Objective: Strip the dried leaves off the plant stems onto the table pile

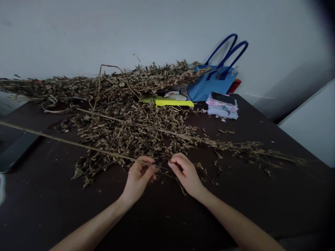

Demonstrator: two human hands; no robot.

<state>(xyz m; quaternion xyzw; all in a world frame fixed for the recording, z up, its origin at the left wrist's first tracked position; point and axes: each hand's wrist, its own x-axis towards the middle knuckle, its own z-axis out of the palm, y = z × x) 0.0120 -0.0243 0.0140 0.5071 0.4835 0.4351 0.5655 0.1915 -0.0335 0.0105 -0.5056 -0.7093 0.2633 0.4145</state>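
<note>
A long dried plant stem (75, 143) runs from the left edge to the middle of the table, pinched between the thumb and fingers of my left hand (140, 176). Just to the right, my right hand (187, 174) has its thumb and forefinger pressed together near the stem's thin, leafy end; what sits between those fingertips is too small to name. Beyond both hands spreads a pile of dried leaves (136, 136). Across that pile lies another dry stalk (167, 131), its feathery tip pointing right.
A bundle of dried plants (104, 85) lies along the wall. Behind the pile are a yellow object (174, 103), a blue bag (211, 85) with upright handles, and a phone (223, 98) on tissue packs (222, 111). A dark flat object (19, 150) rests on the left of the table (261, 202).
</note>
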